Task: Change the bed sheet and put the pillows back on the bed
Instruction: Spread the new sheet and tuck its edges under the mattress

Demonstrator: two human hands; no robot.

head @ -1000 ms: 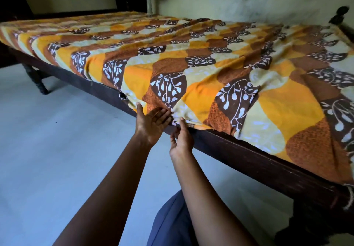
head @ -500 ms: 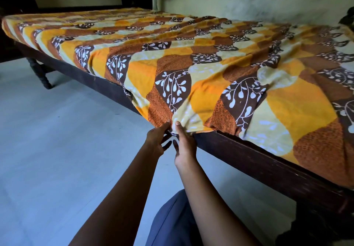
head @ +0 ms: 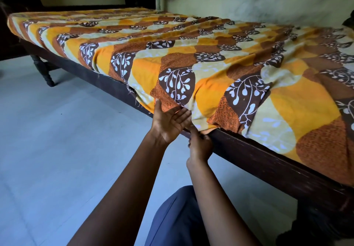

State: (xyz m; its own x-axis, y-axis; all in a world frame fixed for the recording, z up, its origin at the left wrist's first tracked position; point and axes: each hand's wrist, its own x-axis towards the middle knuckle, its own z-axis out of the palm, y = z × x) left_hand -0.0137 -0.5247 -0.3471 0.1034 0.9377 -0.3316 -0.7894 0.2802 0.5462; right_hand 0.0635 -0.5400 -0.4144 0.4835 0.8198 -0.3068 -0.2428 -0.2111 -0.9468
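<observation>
At far left, a turned bed leg (head: 43, 69) stands on the pale floor (head: 57, 150). From it the dark bed frame (head: 268, 159) runs rightward under the patterned bed sheet (head: 210, 58), which covers the whole bed. The left hand (head: 168, 125) is flat, palm up, its fingers pressed against the sheet's hanging edge. Just beside it, the right hand (head: 200, 146) curls at the hem; I cannot tell whether it pinches cloth. A blue trouser knee (head: 176, 217) shows below. A yellowish wall (head: 249, 0) stands behind.
</observation>
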